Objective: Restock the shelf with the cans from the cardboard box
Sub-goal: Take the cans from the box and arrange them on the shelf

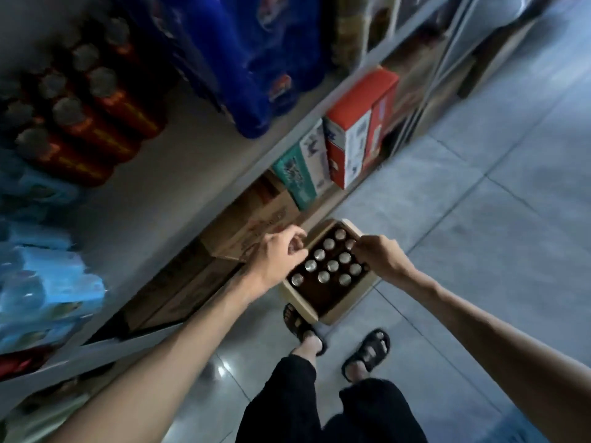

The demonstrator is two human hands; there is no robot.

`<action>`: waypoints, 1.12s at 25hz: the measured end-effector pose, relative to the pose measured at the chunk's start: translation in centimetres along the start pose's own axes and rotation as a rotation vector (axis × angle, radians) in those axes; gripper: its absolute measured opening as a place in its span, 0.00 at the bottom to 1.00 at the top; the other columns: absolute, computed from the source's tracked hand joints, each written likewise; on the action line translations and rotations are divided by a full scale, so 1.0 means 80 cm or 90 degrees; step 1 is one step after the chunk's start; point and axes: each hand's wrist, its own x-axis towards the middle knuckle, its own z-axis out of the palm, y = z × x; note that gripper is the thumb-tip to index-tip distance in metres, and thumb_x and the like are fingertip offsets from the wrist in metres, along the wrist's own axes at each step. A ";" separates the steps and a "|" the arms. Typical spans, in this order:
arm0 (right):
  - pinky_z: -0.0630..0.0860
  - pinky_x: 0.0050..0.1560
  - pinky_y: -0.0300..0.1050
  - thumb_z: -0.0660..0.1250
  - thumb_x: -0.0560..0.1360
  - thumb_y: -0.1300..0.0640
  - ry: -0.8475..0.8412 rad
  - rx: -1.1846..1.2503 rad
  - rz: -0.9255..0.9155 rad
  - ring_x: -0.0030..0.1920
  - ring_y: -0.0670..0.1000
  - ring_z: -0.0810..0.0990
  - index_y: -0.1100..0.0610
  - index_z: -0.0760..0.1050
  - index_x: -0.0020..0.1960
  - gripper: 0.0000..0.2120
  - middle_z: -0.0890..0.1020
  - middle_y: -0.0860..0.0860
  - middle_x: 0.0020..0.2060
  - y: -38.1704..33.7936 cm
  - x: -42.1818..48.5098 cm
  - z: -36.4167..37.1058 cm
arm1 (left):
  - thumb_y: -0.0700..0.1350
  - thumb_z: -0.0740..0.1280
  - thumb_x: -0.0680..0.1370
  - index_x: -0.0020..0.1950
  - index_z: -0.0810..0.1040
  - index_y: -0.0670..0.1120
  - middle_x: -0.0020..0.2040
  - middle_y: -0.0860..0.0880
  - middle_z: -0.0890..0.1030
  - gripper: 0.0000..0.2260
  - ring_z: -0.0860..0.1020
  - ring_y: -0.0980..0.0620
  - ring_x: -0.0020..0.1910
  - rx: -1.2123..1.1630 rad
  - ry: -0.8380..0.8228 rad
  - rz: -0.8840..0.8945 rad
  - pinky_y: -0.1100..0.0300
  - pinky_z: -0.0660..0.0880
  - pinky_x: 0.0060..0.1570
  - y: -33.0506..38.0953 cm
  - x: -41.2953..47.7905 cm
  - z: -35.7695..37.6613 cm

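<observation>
Tiled aisle floor: cardboard box (339, 310) right of shelf (198, 148), cans (332, 266) upright. Left hand (277, 255) curled empty over near row, nearer shelf; right hand (377, 255) pinching can rim, I judge.

Under my hands I see a matt brown cardboard box (332, 314) of cans (332, 266) with shiny metal tops. Below my arms, the grey floor tiles (479, 219) look smooth and glossy.

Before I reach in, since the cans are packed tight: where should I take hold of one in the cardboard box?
Take a can by its top rim, from straight above: cans stand upright, close together in the cardboard box, leaving only tops exposed.
</observation>
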 end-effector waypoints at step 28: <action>0.76 0.53 0.51 0.58 0.76 0.57 0.043 -0.487 -0.280 0.50 0.59 0.80 0.58 0.78 0.55 0.13 0.81 0.59 0.49 0.440 0.418 0.539 | 0.35 0.64 0.76 0.55 0.75 0.51 0.36 0.52 0.79 0.13 0.81 0.48 0.43 -0.040 -0.168 -0.213 0.51 0.78 0.47 -0.517 0.227 0.486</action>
